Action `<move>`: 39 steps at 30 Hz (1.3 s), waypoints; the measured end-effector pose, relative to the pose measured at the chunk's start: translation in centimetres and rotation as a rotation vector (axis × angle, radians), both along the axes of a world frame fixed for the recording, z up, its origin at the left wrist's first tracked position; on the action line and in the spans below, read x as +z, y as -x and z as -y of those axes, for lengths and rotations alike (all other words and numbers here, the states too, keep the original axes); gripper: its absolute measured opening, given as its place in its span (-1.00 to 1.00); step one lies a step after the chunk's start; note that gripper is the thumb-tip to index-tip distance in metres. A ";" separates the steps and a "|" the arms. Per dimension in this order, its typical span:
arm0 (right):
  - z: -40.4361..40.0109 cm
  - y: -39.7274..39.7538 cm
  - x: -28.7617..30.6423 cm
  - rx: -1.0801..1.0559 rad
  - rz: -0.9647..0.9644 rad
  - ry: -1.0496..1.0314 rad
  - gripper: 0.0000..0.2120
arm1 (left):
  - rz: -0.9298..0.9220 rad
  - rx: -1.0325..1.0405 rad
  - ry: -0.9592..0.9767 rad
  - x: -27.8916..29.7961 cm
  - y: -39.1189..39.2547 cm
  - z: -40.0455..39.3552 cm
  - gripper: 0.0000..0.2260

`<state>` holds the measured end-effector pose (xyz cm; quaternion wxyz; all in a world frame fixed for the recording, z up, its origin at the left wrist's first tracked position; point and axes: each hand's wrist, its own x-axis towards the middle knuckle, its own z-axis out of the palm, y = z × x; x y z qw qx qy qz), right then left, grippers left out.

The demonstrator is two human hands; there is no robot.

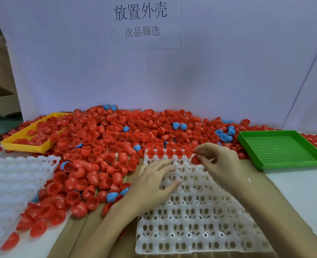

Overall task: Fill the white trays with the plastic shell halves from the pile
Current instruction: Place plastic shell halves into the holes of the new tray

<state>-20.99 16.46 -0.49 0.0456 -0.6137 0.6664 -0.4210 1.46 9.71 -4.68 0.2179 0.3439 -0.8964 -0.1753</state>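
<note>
Shells fill only the far row of the white tray [191,211] under our hands; our right hand [219,164] pinches a red shell half [195,160] at its fingertips, just this side of that row. The next open cup seems to lie directly beneath the fingers, so we judge a short drop is all that remains. Our left hand [154,183] rests flat with straight fingers on the tray, steadying it. The pile [116,138] lies beyond and left of both hands, nearer the left one.
</note>
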 end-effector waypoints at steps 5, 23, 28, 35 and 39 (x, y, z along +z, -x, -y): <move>3.8 2.7 0.1 -0.115 -0.124 -0.095 -0.80 | 0.005 -0.011 -0.017 -0.2 -0.1 0.5 -0.52; 0.5 5.0 -0.9 0.062 0.025 -0.229 -0.84 | -0.156 -0.015 -0.071 0.4 -1.1 1.8 -0.65; -0.1 5.2 -1.9 0.076 0.041 -0.220 -0.80 | -0.223 0.308 0.098 0.1 -2.1 4.6 -0.64; 0.0 5.1 -2.2 0.091 0.048 -0.226 -0.81 | 0.097 0.499 0.051 -0.1 -1.2 8.9 -0.41; -0.3 5.2 -2.2 0.093 0.046 -0.230 -0.81 | 0.129 0.496 0.029 0.1 -0.7 10.1 -0.41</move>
